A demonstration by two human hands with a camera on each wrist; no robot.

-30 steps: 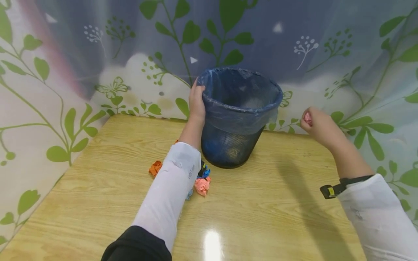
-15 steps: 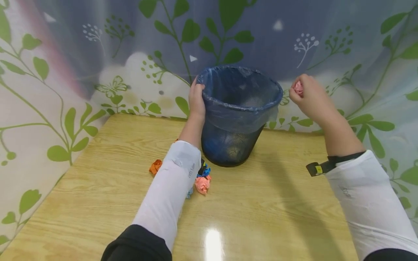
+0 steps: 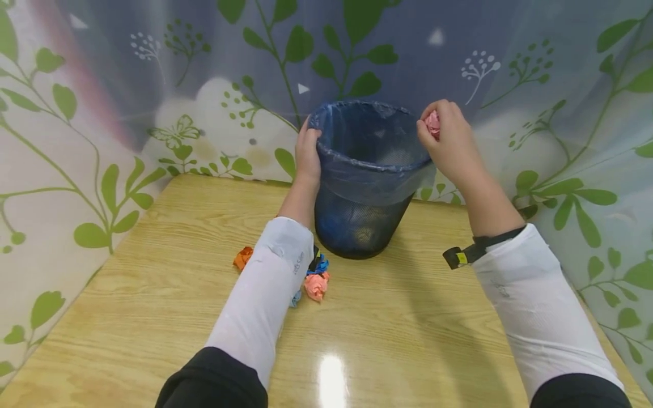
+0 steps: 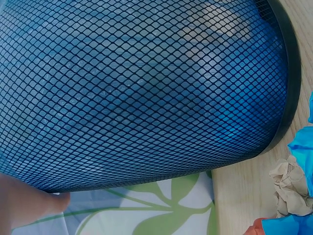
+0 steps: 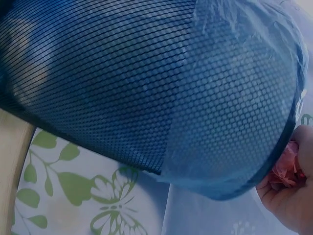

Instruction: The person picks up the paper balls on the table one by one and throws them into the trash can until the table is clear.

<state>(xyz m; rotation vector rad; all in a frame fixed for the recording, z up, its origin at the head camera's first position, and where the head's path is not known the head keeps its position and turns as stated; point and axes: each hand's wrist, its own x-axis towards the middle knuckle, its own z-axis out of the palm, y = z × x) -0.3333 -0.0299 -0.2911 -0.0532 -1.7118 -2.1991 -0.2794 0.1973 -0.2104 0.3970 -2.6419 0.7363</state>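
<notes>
A black mesh waste bin (image 3: 352,224) lined with a thin blue plastic bag (image 3: 374,184) stands at the back of the table. My left hand (image 3: 308,156) grips its left rim; in the left wrist view only part of that hand (image 4: 29,203) shows beside the mesh. A crumpled pink paper ball (image 3: 432,124) is held in the curled fingers of my right hand (image 3: 454,141), at the right rim of the bin. The right wrist view has the same paper ball (image 5: 286,169) partly covered by the hand. Pale shapes show through the mesh near the bin's bottom.
Left of the bin, several crumpled paper balls lie partly behind my left forearm: orange (image 3: 242,258), blue (image 3: 319,265), pink (image 3: 316,287), light blue (image 3: 295,298) and beige (image 4: 288,188). A leaf-patterned curtain (image 3: 229,96) hangs behind and beside the wooden table (image 3: 153,283).
My right hand has come up and leftward with the pink paper ball, from right of the bin to its rim. The left hand and the bin have stayed put.
</notes>
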